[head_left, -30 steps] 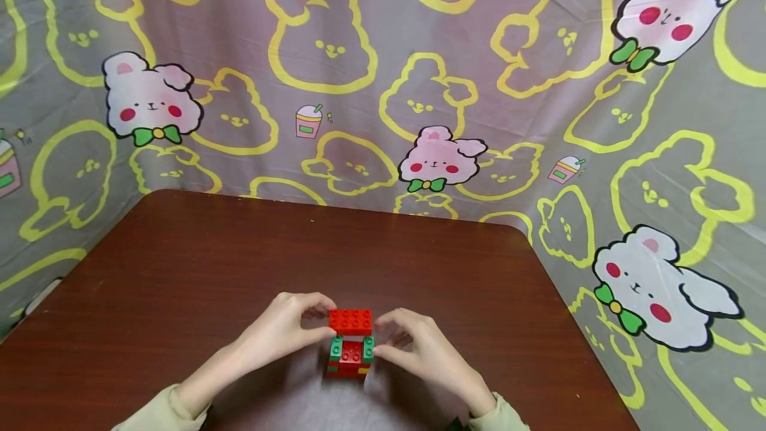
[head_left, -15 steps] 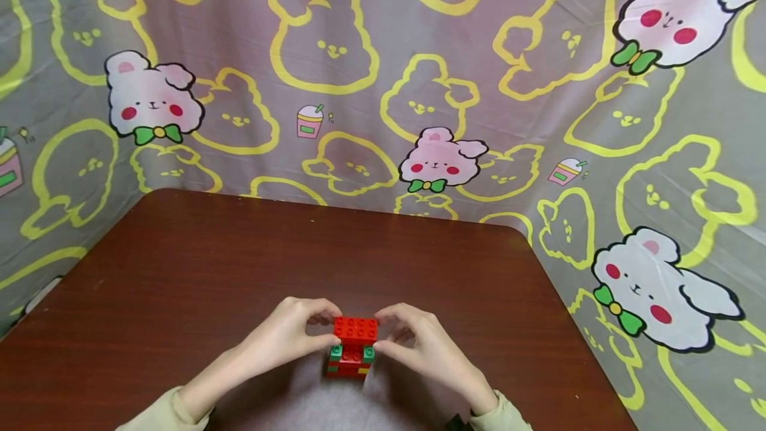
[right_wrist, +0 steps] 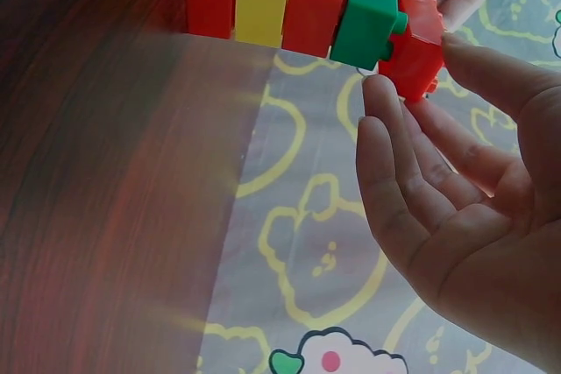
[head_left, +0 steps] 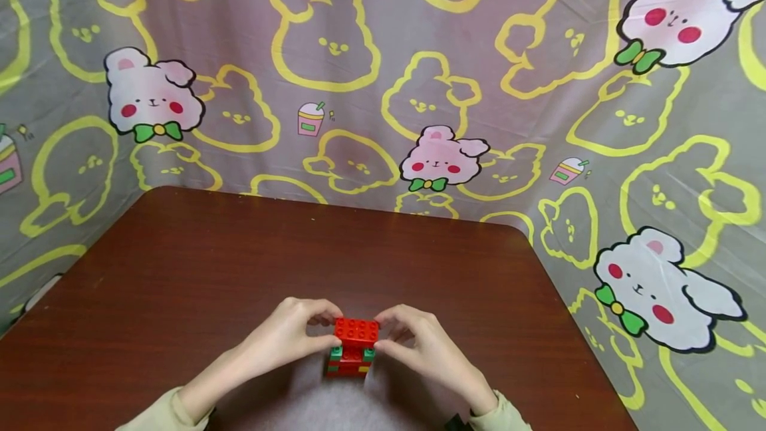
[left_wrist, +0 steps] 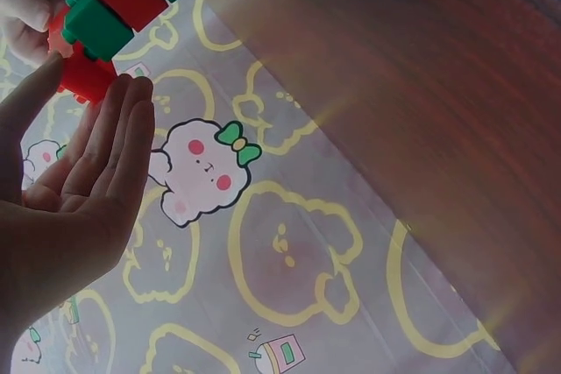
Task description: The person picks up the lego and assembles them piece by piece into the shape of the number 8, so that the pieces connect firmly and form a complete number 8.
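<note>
In the head view, a red toy building brick (head_left: 356, 330) with studs on top lies across the upper part of a small brick stack (head_left: 349, 369). My left hand (head_left: 292, 326) pinches its left end between thumb and fingers. At the right end, my right hand (head_left: 417, 341) pinches it in the same way. Two green bricks show under the red one; in the right wrist view, studs of the near green brick (right_wrist: 365, 24) point toward the red brick. Lower down, the stack has red layers and a yellow brick (right_wrist: 262, 4). The hands hide parts of both ends.
The stack stands on a brown wooden table (head_left: 311, 251) near the person. Behind and beside the table hangs a grey curtain (head_left: 359, 32) with rabbit drawings. A small dark object (head_left: 457, 423) lies by the right sleeve at the lower edge.
The red brick has come nearer the person and slightly right, from behind the stack's top to over its green bricks. The right fingers have closed in on its right end.
</note>
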The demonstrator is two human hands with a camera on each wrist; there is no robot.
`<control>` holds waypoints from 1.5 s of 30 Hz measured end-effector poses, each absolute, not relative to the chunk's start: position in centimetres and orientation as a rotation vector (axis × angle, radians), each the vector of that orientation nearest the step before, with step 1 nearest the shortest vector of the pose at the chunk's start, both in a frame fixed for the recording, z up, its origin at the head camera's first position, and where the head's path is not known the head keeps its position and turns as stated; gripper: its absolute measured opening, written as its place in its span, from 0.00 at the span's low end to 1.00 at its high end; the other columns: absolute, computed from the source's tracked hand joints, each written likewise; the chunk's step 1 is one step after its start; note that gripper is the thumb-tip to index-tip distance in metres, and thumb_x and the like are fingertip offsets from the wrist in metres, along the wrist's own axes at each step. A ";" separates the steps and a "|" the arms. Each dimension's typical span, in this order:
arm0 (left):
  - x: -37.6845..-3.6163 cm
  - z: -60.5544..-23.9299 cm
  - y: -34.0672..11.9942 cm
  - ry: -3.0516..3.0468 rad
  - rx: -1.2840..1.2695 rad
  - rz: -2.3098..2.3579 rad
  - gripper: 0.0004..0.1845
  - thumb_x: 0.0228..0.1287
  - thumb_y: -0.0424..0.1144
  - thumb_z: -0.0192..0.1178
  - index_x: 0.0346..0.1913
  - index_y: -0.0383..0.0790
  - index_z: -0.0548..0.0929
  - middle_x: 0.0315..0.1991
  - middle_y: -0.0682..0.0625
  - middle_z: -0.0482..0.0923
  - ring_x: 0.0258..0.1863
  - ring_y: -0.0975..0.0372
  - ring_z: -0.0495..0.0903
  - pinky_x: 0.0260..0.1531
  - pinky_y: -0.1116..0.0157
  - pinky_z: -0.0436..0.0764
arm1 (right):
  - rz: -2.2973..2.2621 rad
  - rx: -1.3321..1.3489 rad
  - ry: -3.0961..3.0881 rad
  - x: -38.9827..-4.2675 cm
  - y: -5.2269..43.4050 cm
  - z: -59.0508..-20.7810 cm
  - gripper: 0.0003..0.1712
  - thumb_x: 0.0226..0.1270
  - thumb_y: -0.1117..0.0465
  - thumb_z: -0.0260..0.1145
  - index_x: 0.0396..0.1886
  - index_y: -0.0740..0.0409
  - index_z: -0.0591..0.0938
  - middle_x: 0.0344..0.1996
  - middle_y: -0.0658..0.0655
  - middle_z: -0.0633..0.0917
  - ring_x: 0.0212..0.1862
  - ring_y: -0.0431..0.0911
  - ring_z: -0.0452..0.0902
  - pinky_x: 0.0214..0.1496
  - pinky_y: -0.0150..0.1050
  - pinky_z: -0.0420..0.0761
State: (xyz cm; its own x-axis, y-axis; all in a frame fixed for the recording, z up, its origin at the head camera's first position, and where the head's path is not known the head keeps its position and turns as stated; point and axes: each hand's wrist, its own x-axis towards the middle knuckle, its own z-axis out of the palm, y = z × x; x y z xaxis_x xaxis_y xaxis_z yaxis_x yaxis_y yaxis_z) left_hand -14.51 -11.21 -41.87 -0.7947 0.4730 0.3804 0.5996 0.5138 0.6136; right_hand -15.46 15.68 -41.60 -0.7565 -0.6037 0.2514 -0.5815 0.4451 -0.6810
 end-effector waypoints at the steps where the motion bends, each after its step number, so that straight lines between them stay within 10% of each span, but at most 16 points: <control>1: -14.5 -41.8 -11.2 -2.585 -0.924 -1.141 0.14 0.52 0.40 0.76 0.41 0.43 0.86 0.35 0.54 0.88 0.33 0.63 0.86 0.36 0.68 0.86 | -1.230 -1.087 2.646 -15.4 15.7 -41.6 0.17 0.63 0.51 0.72 0.49 0.48 0.81 0.39 0.48 0.86 0.34 0.32 0.82 0.41 0.30 0.85; 45: -13.3 -42.1 -11.3 -2.559 -0.938 -1.248 0.14 0.55 0.42 0.73 0.42 0.43 0.83 0.37 0.54 0.88 0.35 0.64 0.86 0.37 0.67 0.86 | -1.220 -1.263 2.630 -15.1 15.6 -41.4 0.13 0.66 0.55 0.70 0.47 0.51 0.82 0.38 0.49 0.87 0.34 0.33 0.82 0.40 0.30 0.85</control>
State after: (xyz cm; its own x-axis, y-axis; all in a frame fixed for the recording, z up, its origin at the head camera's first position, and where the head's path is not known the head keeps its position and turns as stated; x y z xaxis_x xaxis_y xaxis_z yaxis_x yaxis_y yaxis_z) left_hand -13.29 -11.28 -42.07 -0.7950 0.4716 0.3814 0.5909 0.4605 0.6624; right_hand -15.12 15.61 -41.43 -0.6809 -0.6560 0.3257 -0.6723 0.3835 -0.6332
